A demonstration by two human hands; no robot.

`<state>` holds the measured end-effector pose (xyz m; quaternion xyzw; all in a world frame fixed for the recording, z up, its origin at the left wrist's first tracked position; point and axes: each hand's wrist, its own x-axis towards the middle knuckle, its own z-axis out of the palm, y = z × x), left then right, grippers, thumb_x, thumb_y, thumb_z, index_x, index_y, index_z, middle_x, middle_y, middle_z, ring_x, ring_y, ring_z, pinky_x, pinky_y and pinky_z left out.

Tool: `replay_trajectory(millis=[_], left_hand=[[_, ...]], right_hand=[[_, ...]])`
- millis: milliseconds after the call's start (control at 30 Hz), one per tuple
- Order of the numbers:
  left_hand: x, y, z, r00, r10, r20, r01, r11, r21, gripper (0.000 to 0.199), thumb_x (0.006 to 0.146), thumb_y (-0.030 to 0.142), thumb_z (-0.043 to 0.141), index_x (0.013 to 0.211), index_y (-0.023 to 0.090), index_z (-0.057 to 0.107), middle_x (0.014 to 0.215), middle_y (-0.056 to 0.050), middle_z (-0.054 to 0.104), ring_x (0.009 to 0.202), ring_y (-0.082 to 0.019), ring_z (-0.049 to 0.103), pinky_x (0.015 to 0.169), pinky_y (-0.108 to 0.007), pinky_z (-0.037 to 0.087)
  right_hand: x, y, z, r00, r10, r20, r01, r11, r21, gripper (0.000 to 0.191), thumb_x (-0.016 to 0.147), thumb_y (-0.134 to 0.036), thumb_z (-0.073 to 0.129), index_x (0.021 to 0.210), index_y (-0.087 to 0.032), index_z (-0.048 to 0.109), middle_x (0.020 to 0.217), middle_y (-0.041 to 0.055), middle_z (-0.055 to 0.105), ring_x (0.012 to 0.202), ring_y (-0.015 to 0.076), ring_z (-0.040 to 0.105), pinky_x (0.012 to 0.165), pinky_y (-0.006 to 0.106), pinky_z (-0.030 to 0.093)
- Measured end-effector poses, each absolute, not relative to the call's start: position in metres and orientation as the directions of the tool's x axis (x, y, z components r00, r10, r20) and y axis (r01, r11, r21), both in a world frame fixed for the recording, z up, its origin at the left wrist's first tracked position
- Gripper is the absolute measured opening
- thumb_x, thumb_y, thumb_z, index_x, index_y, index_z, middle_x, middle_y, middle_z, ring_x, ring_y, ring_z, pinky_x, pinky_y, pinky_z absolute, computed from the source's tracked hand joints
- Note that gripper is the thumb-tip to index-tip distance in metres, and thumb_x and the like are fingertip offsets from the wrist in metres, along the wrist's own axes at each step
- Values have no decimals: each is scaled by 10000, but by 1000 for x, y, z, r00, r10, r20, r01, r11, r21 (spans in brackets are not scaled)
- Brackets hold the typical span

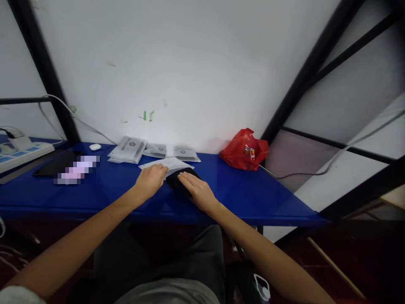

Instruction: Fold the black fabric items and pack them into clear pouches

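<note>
My left hand is closed, its fingers pinching the near edge of a whitish translucent plastic bag that lies on the blue table. My right hand grips a black folded cloth, its fingers stretched across the top and its thumb hidden. The cloth's far end meets the bag's near edge; how much of it is inside I cannot tell. Just behind are similar printed plastic bags: a small stack at the left, one bag in the middle and another beside it.
A red plastic bag sits at the right on the blue table. Leftward are a white earbud case, a black flat device, a blurred-out item and a white power strip. Black metal posts frame the table.
</note>
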<state>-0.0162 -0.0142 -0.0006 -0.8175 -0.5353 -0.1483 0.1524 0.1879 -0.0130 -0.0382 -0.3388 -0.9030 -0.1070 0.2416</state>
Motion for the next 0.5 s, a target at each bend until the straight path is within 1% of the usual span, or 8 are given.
replay_trajectory(millis=[100, 167, 200, 267, 333, 367, 433, 500], left_hand=[[-13, -14, -1, 371, 833, 410, 918, -397, -25, 266, 932, 192, 392, 936, 169, 657, 831, -64, 650, 792, -195, 629, 611, -260, 430], [-13, -13, 0, 379, 824, 422, 907, -421, 8, 260, 930, 193, 398, 956, 179, 656, 838, -55, 657, 791, -189, 628, 632, -260, 436], [-13, -13, 0, 387, 814, 432, 899, -438, 21, 257, 929, 195, 401, 964, 182, 655, 841, -52, 660, 788, -186, 627, 643, -261, 439], [-14, -12, -1, 421, 783, 458, 869, -493, 44, 250, 928, 199, 409, 969, 183, 655, 847, -49, 666, 792, -182, 625, 668, -265, 447], [-14, -11, -2, 469, 741, 480, 822, -566, 71, 248, 929, 204, 410, 966, 181, 654, 859, -46, 670, 808, -177, 623, 696, -269, 457], [-13, -11, -3, 496, 718, 489, 793, -604, 83, 250, 930, 202, 406, 961, 181, 654, 863, -44, 671, 816, -173, 621, 711, -269, 462], [-10, -11, -5, 539, 674, 506, 740, -665, 98, 263, 934, 194, 390, 967, 182, 650, 874, -41, 672, 832, -165, 618, 739, -269, 469], [-7, -13, -7, 566, 636, 525, 707, -702, 88, 275, 938, 193, 375, 982, 183, 646, 890, -41, 673, 838, -161, 616, 761, -273, 474]], right_hand=[[183, -13, -44, -572, 606, 552, 682, 726, -90, 754, 599, 64, 454, 1318, -163, 457, 1318, 118, 547, 1232, 230, 501, 1015, 389, 444], [181, -14, -44, -521, 636, 570, 696, 703, -148, 785, 588, 65, 460, 1328, -198, 441, 1308, 103, 555, 1221, 226, 510, 1016, 400, 438], [179, -14, -43, -504, 648, 570, 709, 688, -155, 786, 593, 64, 463, 1331, -205, 434, 1307, 101, 554, 1218, 231, 511, 1011, 407, 441], [176, -15, -41, -499, 663, 558, 741, 661, -123, 758, 622, 63, 469, 1334, -196, 428, 1312, 110, 545, 1225, 245, 499, 982, 411, 464], [172, -14, -40, -534, 654, 536, 750, 659, -57, 670, 687, 50, 464, 1318, -175, 445, 1307, 129, 544, 1228, 252, 491, 962, 409, 477], [169, -12, -40, -555, 648, 521, 749, 662, -26, 596, 732, 34, 453, 1294, -164, 470, 1282, 139, 560, 1210, 252, 505, 958, 408, 479], [161, -6, -42, -582, 662, 472, 755, 656, 12, 430, 818, -13, 422, 1207, -146, 545, 1168, 150, 626, 1116, 249, 570, 939, 406, 482], [153, 3, -44, -580, 712, 396, 777, 630, 7, 331, 862, -47, 400, 1110, -131, 603, 1022, 143, 679, 991, 243, 629, 906, 394, 490]])
